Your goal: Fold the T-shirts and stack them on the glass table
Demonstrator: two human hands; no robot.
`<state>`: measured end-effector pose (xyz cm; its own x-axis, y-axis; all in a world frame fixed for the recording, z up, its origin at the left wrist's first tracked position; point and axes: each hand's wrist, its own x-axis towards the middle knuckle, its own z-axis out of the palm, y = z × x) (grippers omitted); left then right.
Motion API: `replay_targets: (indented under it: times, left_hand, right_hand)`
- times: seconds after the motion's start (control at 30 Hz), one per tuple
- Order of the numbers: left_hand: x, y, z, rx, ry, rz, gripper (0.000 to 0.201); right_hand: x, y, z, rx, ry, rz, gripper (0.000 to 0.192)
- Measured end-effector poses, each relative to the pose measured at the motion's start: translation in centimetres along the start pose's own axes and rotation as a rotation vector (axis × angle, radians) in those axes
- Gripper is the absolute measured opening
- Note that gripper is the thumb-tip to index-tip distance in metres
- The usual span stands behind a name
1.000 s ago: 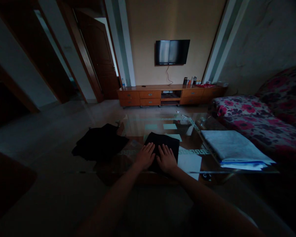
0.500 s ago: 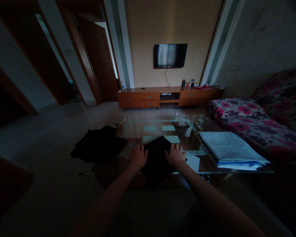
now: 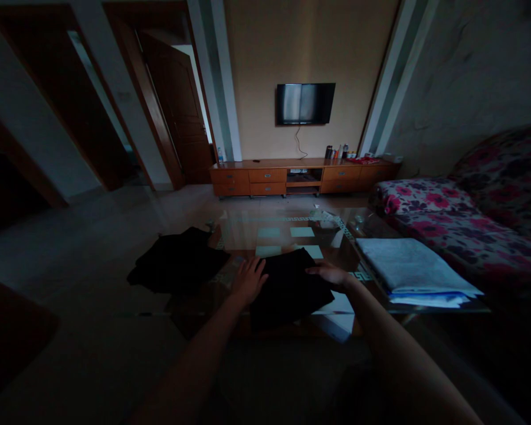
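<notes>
A black cloth [image 3: 289, 289], probably a folded garment, lies on the glass coffee table [image 3: 243, 221] and hangs a little over its front edge. My left hand [image 3: 248, 280] rests on the cloth's left side, fingers stretched out and slightly apart. At the right side, my right hand [image 3: 331, 274] is turned sideways with its fingers closed on the cloth's edge. Left of my hands, a second black cloth [image 3: 179, 260] sits in a loose heap on the table's left end. The dark fabric hides its folds.
A folded pale-blue and white cloth stack [image 3: 418, 268] occupies the table's right end. Beneath the glass, a white box [image 3: 338, 324] shows near the front. A flowered sofa [image 3: 429, 198] stands at right; a low wooden cabinet [image 3: 265, 177] lies beyond, under a television [image 3: 305, 103].
My right hand has turned from lying flat on the cloth to gripping its right edge, slightly farther right. The cloth has spread wider and squarer. My left hand has barely moved.
</notes>
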<state>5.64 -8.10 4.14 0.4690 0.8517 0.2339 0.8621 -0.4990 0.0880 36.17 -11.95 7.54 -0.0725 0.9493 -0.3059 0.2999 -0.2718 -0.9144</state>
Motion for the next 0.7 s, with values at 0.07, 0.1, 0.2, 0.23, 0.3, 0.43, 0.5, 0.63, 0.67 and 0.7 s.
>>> replay_targets:
  times: [0.07,0.1,0.2,0.23,0.3,0.43,0.5,0.63,0.67,0.7]
  left_hand:
    - [0.0,0.2,-0.9,0.008,0.007,-0.047,0.05]
    - [-0.1,0.2,-1.4,0.003,-0.001,-0.068,0.049]
    - [-0.6,-0.2,-2.7,-0.063,-0.08,-0.093,0.048]
    - [-0.8,-0.4,-3.1,-0.095,-0.112,-0.087,0.046]
    - [-1.3,-0.7,-3.9,-0.148,-0.145,-0.079,0.04]
    - [-1.9,-1.0,-5.0,-0.16,-0.127,-0.089,0.032]
    - [-2.1,-0.9,-5.3,-0.152,-0.122,-0.094,0.034]
    - [-2.3,-0.3,-5.8,-0.186,-0.124,-0.074,0.041]
    - [-2.3,-0.1,-5.9,-0.204,-0.131,-0.06,0.043]
    - [-2.4,0.1,-6.1,-0.224,-0.139,-0.042,0.044]
  right_hand:
    - [-0.4,-0.2,-0.5,0.061,-0.023,0.021,0.058]
    - [-0.5,-0.4,-0.7,0.053,-0.022,0.026,0.064]
    - [-0.6,-1.1,-1.1,-0.019,-0.029,-0.012,0.075]
    - [-0.6,-1.4,-1.1,-0.041,-0.034,-0.019,0.075]
    - [-0.7,-2.1,-1.1,-0.052,-0.02,-0.029,0.073]
    - [-1.7,-4.8,-1.7,0.005,0.038,-0.098,0.072]
    - [-2.7,-7.1,-2.6,-0.025,0.042,-0.135,0.072]
    - [-4.5,-12.8,-6.3,-0.204,0.044,-0.177,0.066]
    - [-4.9,-14.2,-7.5,-0.26,0.072,-0.21,0.062]
    - [-5.2,-15.4,-8.8,-0.326,0.1,-0.25,0.057]
